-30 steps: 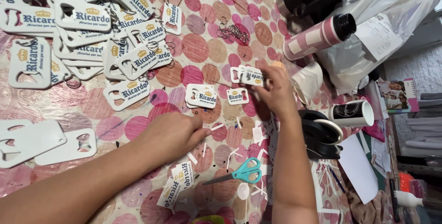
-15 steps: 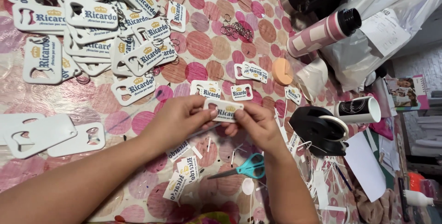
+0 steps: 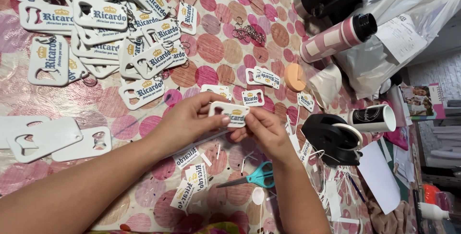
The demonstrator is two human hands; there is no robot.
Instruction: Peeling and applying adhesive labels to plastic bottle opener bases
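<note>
Both hands meet over the middle of a table covered in a pink polka-dot cloth [image 3: 216, 51]. My left hand [image 3: 189, 118] pinches the left end of a small white bottle-opener tag [image 3: 230, 113] with blue lettering and a gold crown. My right hand [image 3: 263, 129] grips the tag's right end, fingers curled under it. Two similar small tags [image 3: 253, 97] lie just beyond the hands. Printed paper stickers [image 3: 189, 178] lie loose below my left forearm.
A heap of printed white bottle-opener tags [image 3: 110, 27] fills the upper left; blank ones [image 3: 45, 138] lie at the left. Teal scissors [image 3: 257, 177], a black tape dispenser [image 3: 331, 138], an orange sponge [image 3: 294, 77], a pink striped bottle [image 3: 336, 37], metal rings [image 3: 247, 32] and a cup [image 3: 372, 117] sit around.
My right hand came back from the far tags to the centre. Both hands have raised one tag and now hold it between them, slightly higher than half a second ago.
</note>
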